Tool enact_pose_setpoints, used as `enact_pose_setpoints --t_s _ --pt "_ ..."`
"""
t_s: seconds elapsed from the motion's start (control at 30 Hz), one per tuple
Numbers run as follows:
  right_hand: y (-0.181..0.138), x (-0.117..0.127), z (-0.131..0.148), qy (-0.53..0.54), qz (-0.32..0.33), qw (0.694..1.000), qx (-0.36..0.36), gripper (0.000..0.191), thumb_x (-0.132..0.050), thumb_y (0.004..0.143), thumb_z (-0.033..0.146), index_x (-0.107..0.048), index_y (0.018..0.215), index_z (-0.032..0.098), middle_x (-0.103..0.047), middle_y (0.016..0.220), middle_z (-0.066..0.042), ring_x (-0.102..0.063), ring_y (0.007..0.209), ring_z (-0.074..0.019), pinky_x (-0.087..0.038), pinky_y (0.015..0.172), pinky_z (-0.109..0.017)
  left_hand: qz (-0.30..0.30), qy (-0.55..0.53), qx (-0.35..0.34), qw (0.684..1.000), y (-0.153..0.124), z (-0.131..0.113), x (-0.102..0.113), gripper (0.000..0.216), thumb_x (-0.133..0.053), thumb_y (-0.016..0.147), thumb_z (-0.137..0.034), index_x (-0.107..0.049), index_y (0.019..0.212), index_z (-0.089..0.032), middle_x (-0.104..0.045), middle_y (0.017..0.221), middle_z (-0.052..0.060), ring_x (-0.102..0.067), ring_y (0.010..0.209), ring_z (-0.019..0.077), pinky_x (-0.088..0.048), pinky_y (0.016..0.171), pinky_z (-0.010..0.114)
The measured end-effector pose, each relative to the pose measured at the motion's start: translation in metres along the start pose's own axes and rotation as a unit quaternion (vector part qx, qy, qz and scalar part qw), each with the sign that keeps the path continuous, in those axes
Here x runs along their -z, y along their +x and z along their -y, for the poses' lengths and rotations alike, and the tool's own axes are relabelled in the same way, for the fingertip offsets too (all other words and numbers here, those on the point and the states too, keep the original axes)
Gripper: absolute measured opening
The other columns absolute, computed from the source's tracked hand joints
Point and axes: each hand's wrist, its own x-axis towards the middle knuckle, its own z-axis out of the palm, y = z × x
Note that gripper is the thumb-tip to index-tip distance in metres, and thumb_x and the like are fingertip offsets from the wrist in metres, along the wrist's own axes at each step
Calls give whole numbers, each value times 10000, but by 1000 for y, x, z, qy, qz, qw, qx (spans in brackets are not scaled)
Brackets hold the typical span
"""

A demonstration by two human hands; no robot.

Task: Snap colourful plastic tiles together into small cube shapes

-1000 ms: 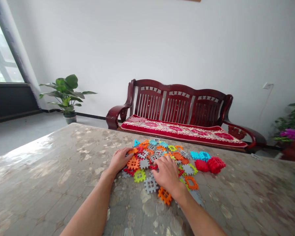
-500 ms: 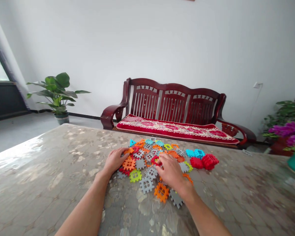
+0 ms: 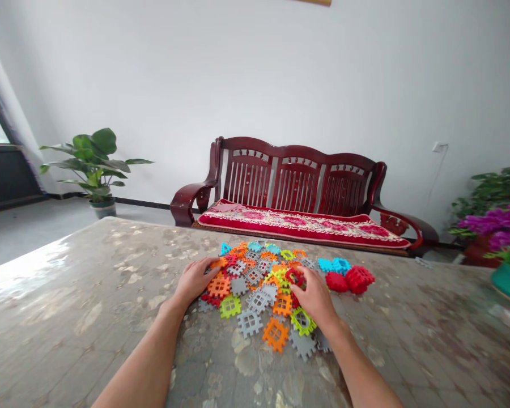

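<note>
A heap of flat plastic interlocking tiles (image 3: 259,283) in orange, grey, green, blue and red lies on the marbled table (image 3: 89,306). My left hand (image 3: 193,280) rests flat on the heap's left edge, fingers spread over an orange tile (image 3: 219,286). My right hand (image 3: 317,294) sits on the heap's right side, its fingertips pinched on a red tile (image 3: 296,277). Built red clusters (image 3: 351,279) and a blue cluster (image 3: 335,264) stand just right of the heap.
Beyond the table's far edge stands a dark wooden bench (image 3: 297,192) with a red cushion. A leafy potted plant (image 3: 94,164) is on the floor at the left. Purple flowers in a teal pot (image 3: 508,249) stand at the right.
My right hand has slid to the right across the heap and closed its fingertips on a red tile. Tiles it covered now show. My left hand has stayed put.
</note>
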Motion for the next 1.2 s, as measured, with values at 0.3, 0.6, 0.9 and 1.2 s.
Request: enact_pose_setpoints --t_s 0.3,0.6,0.9,1.2 --pt "0 4 2 -16 37 997 -63 508 -616 765 294 -581 1262 201 -695 1165 -90 -635 1094 -264 -479 949 -397 9 7 5 1000 0 -1 2 421 -461 874 -477 -666 1183 -277 -722 1173 6 -642 1091 210 -426 1010 309" --pt "14 39 -37 -14 -57 996 -64 475 -593 764 342 -632 1198 155 -685 1160 -127 -625 1078 -259 -463 964 -398 19 10 6 1000 1 0 3 452 -444 863 -493 -662 1195 -276 -708 1212 10 -637 1101 228 -422 1017 326" --pt "12 98 -120 -143 -196 962 -122 500 -538 746 403 -675 1135 119 -687 1051 -171 -590 1000 -304 -428 952 -437 22 9 9 1000 4 5 0 471 -447 850 -517 -667 1190 -277 -712 1209 4 -640 1104 230 -436 1007 313" --pt "13 107 -123 -237 -155 947 -149 456 -513 804 431 -702 1103 143 -713 974 -159 -620 915 -291 -446 877 -407 23 14 11 1000 4 2 3 492 -441 834 -527 -678 1180 -269 -724 1181 12 -655 1082 234 -456 990 310"
